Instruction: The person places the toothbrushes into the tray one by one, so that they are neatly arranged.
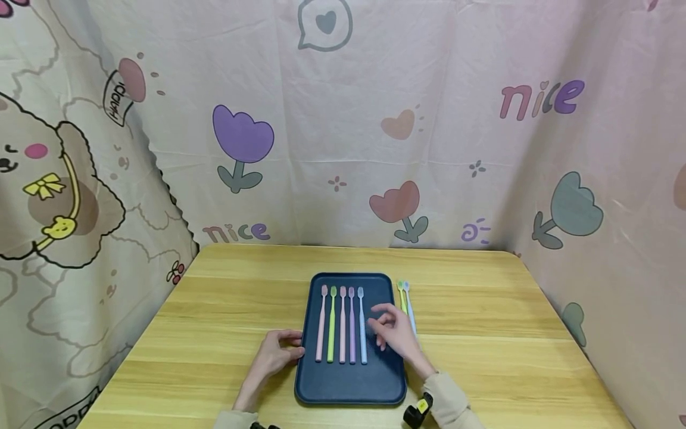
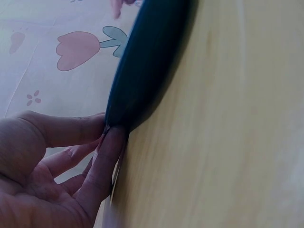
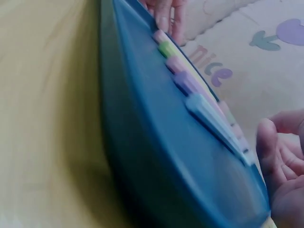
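Note:
A dark blue tray (image 1: 351, 384) lies on the table with several toothbrushes side by side on it, heads toward the far end. From left to right come a pink toothbrush (image 1: 321, 325), a green one (image 1: 331, 325), another pink one, a purple one (image 1: 352, 325) and a light blue toothbrush (image 1: 362, 325). My left hand (image 1: 274, 353) grips the tray's left rim; in the left wrist view its thumb and fingertips meet at that edge. Over the tray's right side, just right of the light blue toothbrush, my right hand (image 1: 395, 330) hovers with loosely bent fingers and holds nothing.
Beyond the tray's right edge, a second green toothbrush (image 1: 402, 295) and a second light blue toothbrush (image 1: 410, 307) lie on the wooden table (image 1: 482, 333), partly hidden by my right hand. Printed cloth (image 1: 332, 119) hangs behind the table and along both sides.

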The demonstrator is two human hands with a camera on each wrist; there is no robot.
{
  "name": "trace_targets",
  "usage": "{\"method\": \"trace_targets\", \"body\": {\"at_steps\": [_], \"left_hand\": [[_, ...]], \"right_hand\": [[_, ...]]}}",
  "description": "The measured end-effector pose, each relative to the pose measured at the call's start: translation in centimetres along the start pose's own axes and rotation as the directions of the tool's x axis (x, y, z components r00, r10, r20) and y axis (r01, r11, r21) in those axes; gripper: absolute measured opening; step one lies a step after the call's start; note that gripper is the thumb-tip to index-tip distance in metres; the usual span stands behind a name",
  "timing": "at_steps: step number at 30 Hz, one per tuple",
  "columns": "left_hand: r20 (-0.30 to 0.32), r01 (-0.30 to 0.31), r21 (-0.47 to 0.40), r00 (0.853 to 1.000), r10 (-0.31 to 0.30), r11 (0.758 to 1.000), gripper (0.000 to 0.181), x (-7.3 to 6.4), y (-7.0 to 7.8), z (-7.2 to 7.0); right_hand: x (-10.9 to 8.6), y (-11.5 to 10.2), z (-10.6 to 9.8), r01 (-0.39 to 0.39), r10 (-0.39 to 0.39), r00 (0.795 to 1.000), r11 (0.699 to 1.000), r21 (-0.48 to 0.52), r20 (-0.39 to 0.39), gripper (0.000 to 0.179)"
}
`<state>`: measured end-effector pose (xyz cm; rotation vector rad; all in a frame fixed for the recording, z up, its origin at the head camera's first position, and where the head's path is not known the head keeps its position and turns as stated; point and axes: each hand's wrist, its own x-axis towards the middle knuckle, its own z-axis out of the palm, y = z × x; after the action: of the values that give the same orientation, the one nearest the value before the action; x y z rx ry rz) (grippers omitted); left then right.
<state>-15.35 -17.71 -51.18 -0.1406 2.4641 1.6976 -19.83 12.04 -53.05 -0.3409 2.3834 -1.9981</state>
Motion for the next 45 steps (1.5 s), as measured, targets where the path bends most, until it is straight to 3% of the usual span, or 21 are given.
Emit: {"method": "trace_targets", "body": {"at_steps": [4,8,11,16,23,31,45], "left_hand": [[-0.005,0.002,0.005,1.000,-0.002,1.000,0.037,0.0,0.1,0.0],[-0.005,-0.004,0.008,1.000,0.004,1.000,0.037,0.1,0.2,-0.1],[0.000,-0.006,0.005,1.000,0.006,1.000,0.037,0.0,0.2,-0.1],[0.006,-0.004,-0.002,1.000,0.004,1.000,0.038,0.0,0.3,-0.2],[0.006,-0.010,0.002,1.000,0.010,1.000,0.038,0.0,0.2,-0.1],[-0.002,0.008,0.006,1.000,-0.008,1.000,0.037,-0.1,0.2,-0.1],[-0.007,0.006,0.006,1.000,-0.006,1.000,0.036,-0.1,0.2,0.0]], "right_hand": [[-0.3,-0.7,-2.4,0.000,0.003,0.991,1.000,0.026,-0.133,0.031],[-0.1,0.5,-5.4,-0.027,0.018,0.969,0.999,-0.036,-0.245,0.030],[-0.1,1.5,-7.2,-0.058,0.031,0.962,0.994,-0.092,-0.271,0.030],[-0.3,2.1,-8.6,-0.133,0.108,0.974,0.984,-0.117,-0.197,0.033],[-0.6,2.1,-9.1,-0.198,0.185,0.975,0.975,-0.100,-0.122,0.040],[-0.7,1.9,-9.3,-0.202,0.194,0.977,0.974,-0.102,-0.085,0.043],[-0.5,2.3,-9.2,-0.212,0.201,0.975,0.969,-0.125,-0.094,0.040]]}}
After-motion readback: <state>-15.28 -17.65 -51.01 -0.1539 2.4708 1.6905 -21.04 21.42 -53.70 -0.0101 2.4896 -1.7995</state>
